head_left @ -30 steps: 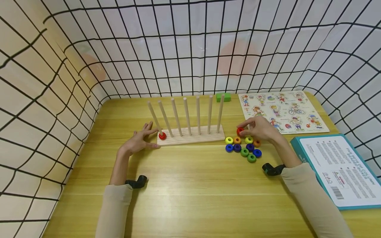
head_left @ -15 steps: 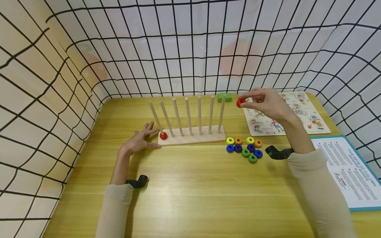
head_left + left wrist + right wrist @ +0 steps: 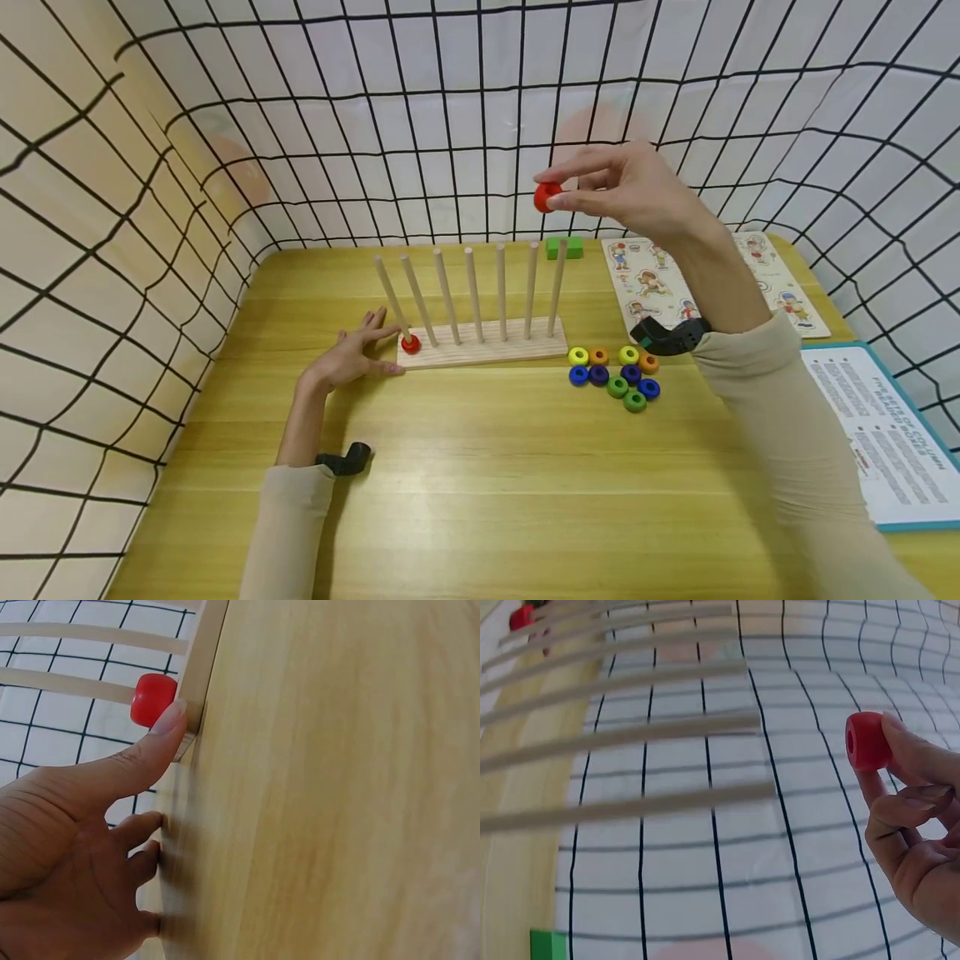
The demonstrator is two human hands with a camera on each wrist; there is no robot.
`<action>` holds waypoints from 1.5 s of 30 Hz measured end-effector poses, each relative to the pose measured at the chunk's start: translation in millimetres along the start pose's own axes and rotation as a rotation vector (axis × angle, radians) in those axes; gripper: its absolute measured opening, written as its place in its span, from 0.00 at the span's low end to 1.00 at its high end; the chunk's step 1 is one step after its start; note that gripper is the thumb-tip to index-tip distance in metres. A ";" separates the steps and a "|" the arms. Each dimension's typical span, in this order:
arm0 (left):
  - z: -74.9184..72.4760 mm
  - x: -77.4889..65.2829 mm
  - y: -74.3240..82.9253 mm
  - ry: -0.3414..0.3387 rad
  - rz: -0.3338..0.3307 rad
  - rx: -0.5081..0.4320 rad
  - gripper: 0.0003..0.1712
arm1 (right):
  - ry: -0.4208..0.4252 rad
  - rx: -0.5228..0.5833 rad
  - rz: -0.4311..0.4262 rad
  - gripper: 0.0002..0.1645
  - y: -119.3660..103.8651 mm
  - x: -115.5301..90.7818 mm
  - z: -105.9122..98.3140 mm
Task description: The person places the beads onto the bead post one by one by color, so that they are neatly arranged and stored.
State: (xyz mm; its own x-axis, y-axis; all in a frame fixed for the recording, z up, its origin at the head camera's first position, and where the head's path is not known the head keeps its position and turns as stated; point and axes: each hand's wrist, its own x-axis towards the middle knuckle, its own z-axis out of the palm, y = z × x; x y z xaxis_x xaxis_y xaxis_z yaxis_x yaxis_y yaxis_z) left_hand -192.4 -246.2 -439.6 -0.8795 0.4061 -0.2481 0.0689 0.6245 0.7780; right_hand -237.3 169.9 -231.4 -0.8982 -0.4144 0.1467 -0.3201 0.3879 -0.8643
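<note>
So the right hand (image 3: 637,192) pinches a red bead (image 3: 543,199), presumably leaving its hole (image 3: 850,741) clear, while the spread left hand (image 3: 352,357) seemingly braces the peg rack (image 3: 491,349).

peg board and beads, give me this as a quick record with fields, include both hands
peg board: wooden, seven pegs
leftmost peg: one red bead at its base
other six pegs: bare
right hand: pinches a second red bead, raised clear of the pegs
left hand: fingers spread, thumb at the board's left end
loose beads: ten on the table, two each yellow, orange, blue, purple, green
green block: behind the board's right end
</note>
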 end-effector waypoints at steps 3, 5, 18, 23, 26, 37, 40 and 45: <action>0.1 0.0 -1.5 0.002 0.002 -0.007 0.45 | -0.059 0.027 -0.025 0.18 -11.7 12.2 18.2; 0.2 0.2 -1.9 0.002 0.004 -0.011 0.45 | -0.093 0.038 -0.046 0.17 -17.9 20.3 30.6; 1.0 0.6 -1.2 -0.004 -0.012 0.007 0.45 | -0.211 0.084 -0.073 0.18 -46.4 53.6 99.8; -0.4 1.8 -1.8 -0.007 -0.017 0.013 0.44 | -0.262 0.103 -0.074 0.17 -48.9 61.7 127.3; -1.0 2.0 -1.4 -0.006 -0.016 0.017 0.44 | -0.284 0.086 -0.074 0.17 -50.5 65.8 140.1; -2.4 1.1 0.8 -0.003 -0.021 0.005 0.44 | -0.288 -0.020 -0.069 0.17 -56.1 71.9 159.3; -2.2 0.5 1.5 -0.002 -0.021 0.012 0.44 | -0.284 -0.037 -0.071 0.16 -57.1 71.8 158.6; -1.1 0.1 1.2 0.002 -0.022 0.018 0.45 | -0.301 -0.054 -0.058 0.15 -58.0 70.7 158.7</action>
State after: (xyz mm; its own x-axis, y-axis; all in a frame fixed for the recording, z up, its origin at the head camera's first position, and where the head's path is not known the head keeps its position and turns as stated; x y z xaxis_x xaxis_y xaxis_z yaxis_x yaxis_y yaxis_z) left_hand -192.9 -246.1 -438.1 -0.8819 0.3906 -0.2640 0.0575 0.6450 0.7620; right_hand -234.5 -12.5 -247.2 -0.7510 -0.6592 0.0391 -0.3912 0.3965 -0.8305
